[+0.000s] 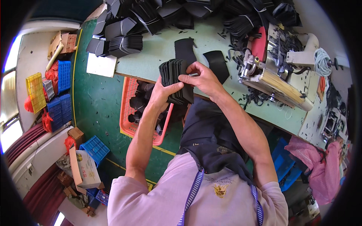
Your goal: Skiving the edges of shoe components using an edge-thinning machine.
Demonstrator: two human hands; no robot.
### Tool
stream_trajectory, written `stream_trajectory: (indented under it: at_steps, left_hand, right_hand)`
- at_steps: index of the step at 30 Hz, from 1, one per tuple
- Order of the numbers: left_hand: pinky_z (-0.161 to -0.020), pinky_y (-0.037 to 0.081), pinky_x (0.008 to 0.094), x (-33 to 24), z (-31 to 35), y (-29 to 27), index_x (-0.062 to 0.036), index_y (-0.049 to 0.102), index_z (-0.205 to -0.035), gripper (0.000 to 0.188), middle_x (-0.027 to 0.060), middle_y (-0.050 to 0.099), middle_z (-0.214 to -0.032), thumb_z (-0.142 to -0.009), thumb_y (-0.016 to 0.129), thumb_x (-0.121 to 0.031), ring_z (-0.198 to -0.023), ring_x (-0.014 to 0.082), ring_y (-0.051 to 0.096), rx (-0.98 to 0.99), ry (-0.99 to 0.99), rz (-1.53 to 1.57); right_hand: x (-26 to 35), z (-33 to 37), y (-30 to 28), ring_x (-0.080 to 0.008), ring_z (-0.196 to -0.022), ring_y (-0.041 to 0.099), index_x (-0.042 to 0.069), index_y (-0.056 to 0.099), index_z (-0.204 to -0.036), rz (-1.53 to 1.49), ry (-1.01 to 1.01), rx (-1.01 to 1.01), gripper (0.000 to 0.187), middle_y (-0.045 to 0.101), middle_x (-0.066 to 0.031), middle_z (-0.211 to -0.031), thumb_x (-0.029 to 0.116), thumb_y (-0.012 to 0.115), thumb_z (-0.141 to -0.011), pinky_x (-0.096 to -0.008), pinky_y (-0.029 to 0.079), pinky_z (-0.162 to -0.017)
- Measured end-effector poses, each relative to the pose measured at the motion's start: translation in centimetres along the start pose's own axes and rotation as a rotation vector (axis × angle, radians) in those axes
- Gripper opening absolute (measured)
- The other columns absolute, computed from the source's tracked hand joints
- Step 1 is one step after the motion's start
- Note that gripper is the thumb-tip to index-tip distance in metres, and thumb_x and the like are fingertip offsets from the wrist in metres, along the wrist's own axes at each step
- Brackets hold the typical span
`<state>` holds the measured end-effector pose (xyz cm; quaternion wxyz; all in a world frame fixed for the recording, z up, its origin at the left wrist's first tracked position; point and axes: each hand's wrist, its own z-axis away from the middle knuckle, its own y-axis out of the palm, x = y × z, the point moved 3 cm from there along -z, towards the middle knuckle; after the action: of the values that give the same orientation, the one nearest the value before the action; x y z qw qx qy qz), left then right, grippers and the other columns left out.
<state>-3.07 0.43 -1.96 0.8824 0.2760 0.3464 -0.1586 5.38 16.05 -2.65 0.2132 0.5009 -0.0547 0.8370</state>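
A thick stack of black cut pieces (172, 74), thin and flat like leather or foam sheet, is held upright over the table's near edge. My left hand (161, 93) grips it from the left, thumb laid across its front. At its right side, my right hand (206, 80) is closed with thumb and index finger on the stack's edge; whether a single piece is pinched there I cannot tell. Just beyond lies one loose black piece (184, 48) flat on the pale green table (158, 43). Another black piece (217, 64) lies to the right of my right hand.
Tied bundles of black pieces (126, 44) line the table's far side. A machine with a metal head (249, 67) stands at the right, black scraps around it. Below the table's left part is a pink-orange basket (125, 109) of dark pieces. Blue crates (96, 148) stand farther left.
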Motion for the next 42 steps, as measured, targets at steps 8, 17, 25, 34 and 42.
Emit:
stream_trajectory:
  at_steps: [8,17,25,34,42]
  left_hand:
    - [-0.077,0.061,0.0392,1.2,-1.4,1.8,-0.0002,0.051,-0.124,0.05,0.0122,0.066,-0.103,-0.079,0.073,-0.002,-0.085,0.0224,0.07,0.042,-0.023,0.031]
    - [-0.09,0.059,0.0467,1.8,-2.3,0.0,0.0077,0.052,-0.125,0.043,0.0197,0.065,-0.113,-0.087,0.058,-0.012,-0.099,0.0319,0.07,0.077,0.004,0.276]
    - [-0.084,0.06,0.0412,0.8,-1.6,0.2,0.0035,0.054,-0.121,0.038,0.0144,0.066,-0.106,-0.085,0.061,-0.007,-0.093,0.0265,0.07,0.001,0.006,0.314]
    - [-0.081,0.057,0.0333,-0.7,-0.2,-0.2,0.0018,0.052,-0.125,0.055,0.0123,0.066,-0.108,-0.075,0.076,0.0,-0.09,0.0201,0.068,-0.13,0.072,-0.21]
    - [-0.082,0.058,0.0371,-0.3,0.1,1.9,0.0021,0.049,-0.128,0.061,0.0145,0.066,-0.109,-0.076,0.081,0.0,-0.094,0.023,0.069,-0.007,-0.046,-0.096]
  right_hand:
    - [-0.8,1.5,-2.4,-0.012,-0.082,0.057,0.003,0.061,-0.101,-0.093,0.031,-0.071,0.021,0.062,-0.0046,-0.09,0.022,0.064,-0.092,-0.0306,0.045,-0.072]
    - [1.1,3.1,-6.7,-0.0403,-0.095,0.059,0.001,0.056,-0.12,1.101,-0.61,-0.881,0.034,0.059,-0.022,-0.114,0.02,0.064,-0.093,-0.0492,0.047,-0.086]
    - [-2.0,1.0,-1.5,-0.0212,-0.08,0.07,-0.002,0.067,-0.104,0.135,-0.118,-0.3,0.037,0.073,-0.0143,-0.093,0.027,0.078,-0.083,-0.0338,0.054,-0.075]
    - [0.0,-0.7,0.8,-0.0269,-0.092,0.063,-0.001,0.056,-0.109,0.283,-0.195,-0.137,0.067,0.064,-0.0186,-0.106,0.047,0.086,-0.072,-0.039,0.051,-0.08]
    - [-0.2,1.3,-1.4,-0.0139,-0.09,0.06,0.001,0.059,-0.105,-0.137,0.06,-0.006,0.049,0.066,-0.0092,-0.096,0.031,0.085,-0.077,-0.0308,0.049,-0.077]
